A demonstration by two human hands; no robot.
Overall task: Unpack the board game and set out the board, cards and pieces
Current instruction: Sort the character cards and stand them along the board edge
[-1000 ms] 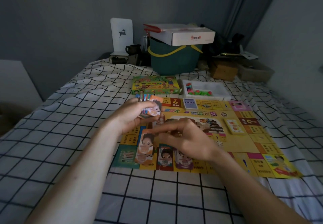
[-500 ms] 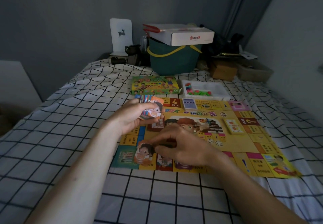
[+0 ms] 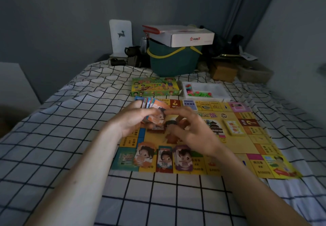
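left hand (image 3: pixel 131 119) gripping fanned cards (image 3: pixel 150 105) over board (image 3: pixel 254 148) on bed (image 3: pixel 53 137), right hand (image 3: pixel 192 128) pinching top card, three card piles (image 3: pixel 165 157) along near edge, box (image 3: pixel 155 87) and pieces tray (image 3: pixel 205 91) behind

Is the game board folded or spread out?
Spread out: the game board lies flat on the checked bedcover, its printed squares showing along every visible edge.

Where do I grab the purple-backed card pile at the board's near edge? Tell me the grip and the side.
Pinch the purple-backed card pile across its two long edges, coming from above. It lies flat on the board, the blue-backed pile sits close on its left, and the bare right side gives a finger more room. Probably lift straight up.
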